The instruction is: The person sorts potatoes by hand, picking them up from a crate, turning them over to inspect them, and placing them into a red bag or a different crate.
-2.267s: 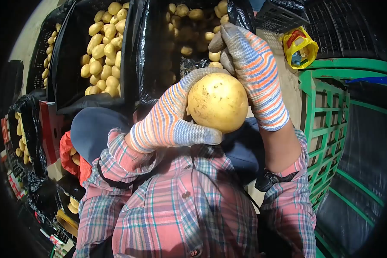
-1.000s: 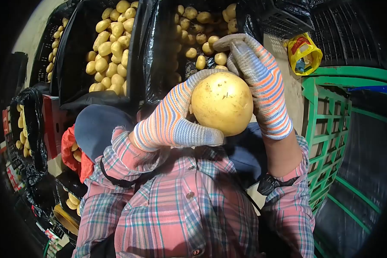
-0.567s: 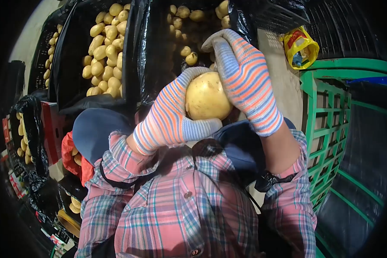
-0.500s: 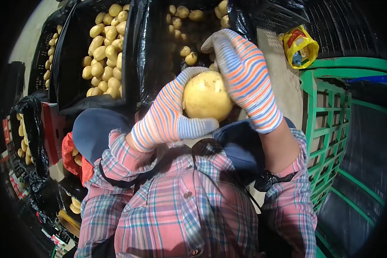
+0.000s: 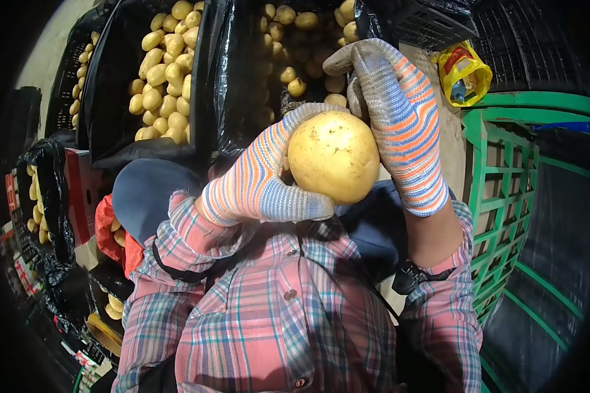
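A large yellow potato (image 5: 334, 157) with small brown specks sits in my left hand (image 5: 262, 173), whose fingers and thumb curl around its left side. Striped knit gloves in blue, orange and white cover both hands. Just right of the potato, my right hand (image 5: 400, 118) is raised with its fingers stretched forward and bent a little at the tips. Nothing shows in it, and its palm side is partly hidden. Beyond both hands lies a black-lined crate (image 5: 224, 85) with several smaller potatoes (image 5: 297, 87) in shadow.
A second lined crate (image 5: 105, 124) at the left holds many potatoes (image 5: 170, 78). A red bag (image 5: 105, 226) stands by my left knee. On the right are a green metal frame (image 5: 476, 170), a yellow plastic bag (image 5: 484, 77) and black crates (image 5: 521, 52).
My right hand has come away from the potato, shifting right. The potato has moved slightly right and turned in my left hand. The whole view has shifted a little.
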The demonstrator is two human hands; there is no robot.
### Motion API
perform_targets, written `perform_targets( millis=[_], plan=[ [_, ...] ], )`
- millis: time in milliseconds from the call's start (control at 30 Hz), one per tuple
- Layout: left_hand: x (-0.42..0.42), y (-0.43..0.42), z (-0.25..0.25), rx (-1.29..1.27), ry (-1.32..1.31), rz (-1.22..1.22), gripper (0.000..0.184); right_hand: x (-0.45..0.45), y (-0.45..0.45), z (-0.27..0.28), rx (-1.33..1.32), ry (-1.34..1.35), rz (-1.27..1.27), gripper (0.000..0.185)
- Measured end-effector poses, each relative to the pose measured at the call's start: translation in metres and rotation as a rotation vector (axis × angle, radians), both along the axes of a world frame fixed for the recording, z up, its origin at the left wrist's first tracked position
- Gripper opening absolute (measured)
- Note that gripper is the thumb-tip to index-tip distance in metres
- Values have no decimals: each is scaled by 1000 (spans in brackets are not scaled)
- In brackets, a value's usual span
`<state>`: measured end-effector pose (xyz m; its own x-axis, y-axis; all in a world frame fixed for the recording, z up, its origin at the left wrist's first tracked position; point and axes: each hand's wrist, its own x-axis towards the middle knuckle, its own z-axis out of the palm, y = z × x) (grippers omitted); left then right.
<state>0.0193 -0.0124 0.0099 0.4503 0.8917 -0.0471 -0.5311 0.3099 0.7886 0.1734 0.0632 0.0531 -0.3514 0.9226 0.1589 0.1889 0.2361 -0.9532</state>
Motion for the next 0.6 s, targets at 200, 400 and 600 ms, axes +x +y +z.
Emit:
perform_targets(
  millis=[200,400,600],
  plan=[
    [2,-2,11,-42,21,165,78,-1,0,5,53,-72,43,31],
    [0,0,-3,40,141,449,47,-14,-12,-14,169,-23,55,21],
    [-6,-5,3,-261,74,402,50,-12,-11,-13,163,-24,13,28]
  ],
)
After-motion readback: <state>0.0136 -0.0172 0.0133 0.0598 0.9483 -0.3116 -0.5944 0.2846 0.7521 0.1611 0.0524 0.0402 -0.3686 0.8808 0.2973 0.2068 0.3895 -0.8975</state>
